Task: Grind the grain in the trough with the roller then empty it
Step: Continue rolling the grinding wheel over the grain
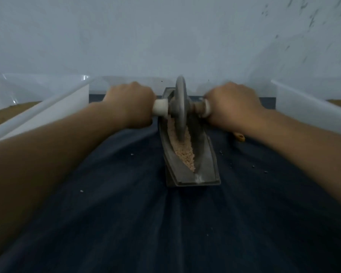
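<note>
i see my left hand [129,104] and right hand [232,106] each gripping a handle of the roller [181,107], its disc standing in the grain [184,149] inside the trough [207,154] on the dark-clothed desk [110,203].

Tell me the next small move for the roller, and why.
Probably draw the roller toward you along the trough. The left hand and right hand grip its handles, the wheel sits in the far part, and the grain lies mostly nearer you.
</note>
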Motion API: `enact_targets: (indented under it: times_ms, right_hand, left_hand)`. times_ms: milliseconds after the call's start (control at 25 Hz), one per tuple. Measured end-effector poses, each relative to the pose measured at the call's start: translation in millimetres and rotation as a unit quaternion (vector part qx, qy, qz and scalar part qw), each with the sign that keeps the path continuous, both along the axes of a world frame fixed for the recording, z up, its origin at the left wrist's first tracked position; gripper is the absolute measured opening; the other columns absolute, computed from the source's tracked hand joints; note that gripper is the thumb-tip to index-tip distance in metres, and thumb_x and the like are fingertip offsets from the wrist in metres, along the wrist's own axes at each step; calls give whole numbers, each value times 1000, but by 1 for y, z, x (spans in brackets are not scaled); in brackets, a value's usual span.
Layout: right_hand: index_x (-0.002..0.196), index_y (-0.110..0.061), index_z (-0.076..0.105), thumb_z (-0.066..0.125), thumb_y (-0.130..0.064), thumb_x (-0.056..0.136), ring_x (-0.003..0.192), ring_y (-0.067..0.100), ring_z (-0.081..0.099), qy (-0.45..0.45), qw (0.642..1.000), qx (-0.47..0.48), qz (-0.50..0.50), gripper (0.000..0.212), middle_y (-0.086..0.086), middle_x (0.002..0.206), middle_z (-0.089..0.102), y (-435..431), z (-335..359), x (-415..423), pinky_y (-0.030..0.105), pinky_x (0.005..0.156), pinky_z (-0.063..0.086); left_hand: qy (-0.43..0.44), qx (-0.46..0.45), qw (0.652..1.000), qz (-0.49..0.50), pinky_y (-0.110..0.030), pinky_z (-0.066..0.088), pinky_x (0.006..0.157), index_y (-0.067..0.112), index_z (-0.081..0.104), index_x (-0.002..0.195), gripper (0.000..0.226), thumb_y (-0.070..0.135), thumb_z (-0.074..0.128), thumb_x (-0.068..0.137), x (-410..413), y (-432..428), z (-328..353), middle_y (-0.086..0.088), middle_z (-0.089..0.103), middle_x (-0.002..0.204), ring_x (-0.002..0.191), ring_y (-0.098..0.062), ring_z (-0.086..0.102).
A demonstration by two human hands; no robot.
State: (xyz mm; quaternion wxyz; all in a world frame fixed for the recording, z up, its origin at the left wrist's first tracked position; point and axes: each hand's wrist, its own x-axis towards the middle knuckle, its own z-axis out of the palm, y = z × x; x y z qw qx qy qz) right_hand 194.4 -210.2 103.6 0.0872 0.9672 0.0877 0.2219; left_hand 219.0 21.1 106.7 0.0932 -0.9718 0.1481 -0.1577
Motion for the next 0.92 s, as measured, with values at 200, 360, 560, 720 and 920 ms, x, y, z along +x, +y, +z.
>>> enact_targets:
  times_ms: [200, 360, 560, 720, 920]
  right_hand:
    - [54, -32, 41, 62, -42, 56, 37, 4, 19, -119, 990, -33, 63, 24, -14, 44, 26, -17, -6, -60, 10, 46, 15]
    - [83, -28, 63, 65, -36, 84, 69, 28, 59, -23, 998, 30, -47, 9, 2, 79, 61, 5, -14, 4, 28, 57, 35]
    - [92, -24, 65, 64, -32, 90, 85, 32, 63, 17, 998, 40, -33, 9, 8, 96, 65, 11, 1, 19, 32, 65, 42]
    - [61, -28, 39, 60, -36, 66, 38, 7, 26, -124, 990, -8, 64, 23, -13, 46, 29, -11, -15, -63, 15, 43, 19]
    - [71, -27, 46, 66, -32, 81, 52, 24, 48, -80, 997, -9, -17, 22, -5, 61, 45, 2, -14, -19, 25, 49, 27]
  left_hand:
    - [-107, 30, 990, -89, -14, 21, 45, 37, 45, 57, 20, 47, 62, 57, -45, 23, -5, 15, 32, 50, 40, -9, 34]
    - [-136, 46, 990, 2, -30, 34, 53, 25, 67, 91, 11, 32, 63, 83, 3, -9, -11, 0, 44, 70, 56, -21, 46]
    - [-94, 22, 995, 17, -35, 40, 62, 21, 67, 101, 16, 30, 61, 89, 10, -13, -4, -3, 54, 82, 72, -27, 55]
    - [-192, 38, 974, -111, -18, 21, 46, 32, 59, 67, 17, 40, 72, 60, -48, 19, -16, 8, 25, 56, 39, -23, 41]
    - [-162, 49, 985, -24, -26, 29, 48, 29, 65, 80, 7, 31, 70, 75, -9, -3, -18, 3, 33, 61, 51, -27, 48]
